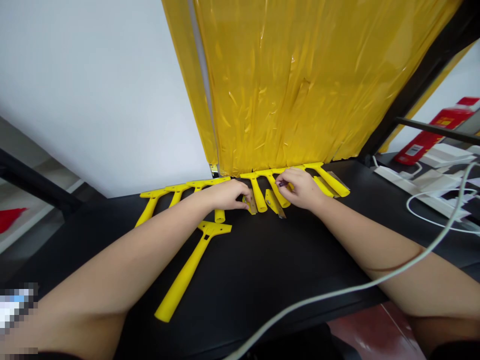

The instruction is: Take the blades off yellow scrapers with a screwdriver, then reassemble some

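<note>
My left hand (232, 195) is closed in a pinch beside a small yellow blade holder (252, 204) with a metal edge. What its fingertips hold, if anything, is too small to make out. My right hand (298, 186) has its fingers closed on a small dark purple piece (282, 184). Between the hands lie a yellow scraper handle (259, 194) and another yellow blade holder (273, 200) with a metal blade sticking out. More T-shaped yellow handles stand in a row along the back, partly hidden by my hands. One yellow handle (187, 270) lies apart, nearer to me.
The black tabletop (255, 270) meets a yellow plastic-wrapped panel (300, 90) and a white panel (112, 90) at the back. A white cable (337, 291) crosses in front of my right forearm. At right are a red bottle (431, 132) and white adapters.
</note>
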{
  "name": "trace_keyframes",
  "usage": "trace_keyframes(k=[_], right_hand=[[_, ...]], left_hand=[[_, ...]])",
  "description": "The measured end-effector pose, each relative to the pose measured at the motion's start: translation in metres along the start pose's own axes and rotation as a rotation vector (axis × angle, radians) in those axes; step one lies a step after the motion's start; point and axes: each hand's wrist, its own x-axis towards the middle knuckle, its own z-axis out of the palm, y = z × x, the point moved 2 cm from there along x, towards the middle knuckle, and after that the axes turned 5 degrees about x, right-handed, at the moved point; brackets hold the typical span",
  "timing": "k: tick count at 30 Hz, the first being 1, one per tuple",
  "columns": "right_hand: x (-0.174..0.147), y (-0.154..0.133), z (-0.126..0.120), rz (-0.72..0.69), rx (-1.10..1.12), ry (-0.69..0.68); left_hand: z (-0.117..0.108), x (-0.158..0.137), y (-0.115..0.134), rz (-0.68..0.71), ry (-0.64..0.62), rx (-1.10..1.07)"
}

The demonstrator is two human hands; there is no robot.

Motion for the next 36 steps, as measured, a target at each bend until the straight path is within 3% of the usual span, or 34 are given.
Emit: trace_keyframes(k=[6, 11, 14, 18, 23, 25, 29, 32, 36], right_hand=[[0.0, 0.0, 0.001, 0.006, 0.012, -0.003], [0.0, -0.002, 0.002, 0.004, 0.014, -0.014], [0.001, -0.008, 0.003, -0.006, 0.038, -0.029], [0.005, -0.022, 0.007, -0.049, 0.038, -0.125], [0.006, -0.037, 0.016, -0.096, 0.004, -0.23], [0.005, -0.038, 0.018, -0.095, 0.002, -0.251], [0.004, -0.038, 0.02, -0.091, -0.017, -0.281], [0.003, -0.038, 0.02, -0.093, -0.041, -0.317], [0.002, -0.039, 0.021, -0.098, -0.052, -0.332]], left_hand=[[-0.016, -0.016, 0.002, -0.07, 0.132, 0.015], [-0.038, -0.076, 0.033, -0.283, 0.262, 0.047], [-0.031, -0.121, 0.063, -0.447, 0.148, 0.082], [0.001, -0.163, 0.097, -0.64, -0.079, 0.041], [0.02, -0.182, 0.122, -0.691, -0.109, 0.078], [0.01, -0.183, 0.129, -0.673, -0.072, 0.083], [-0.026, -0.166, 0.127, -0.656, 0.132, 0.13], [-0.042, -0.127, 0.107, -0.681, 0.169, 0.175], [-0.037, -0.063, 0.068, -0.785, 0.136, 0.191]])
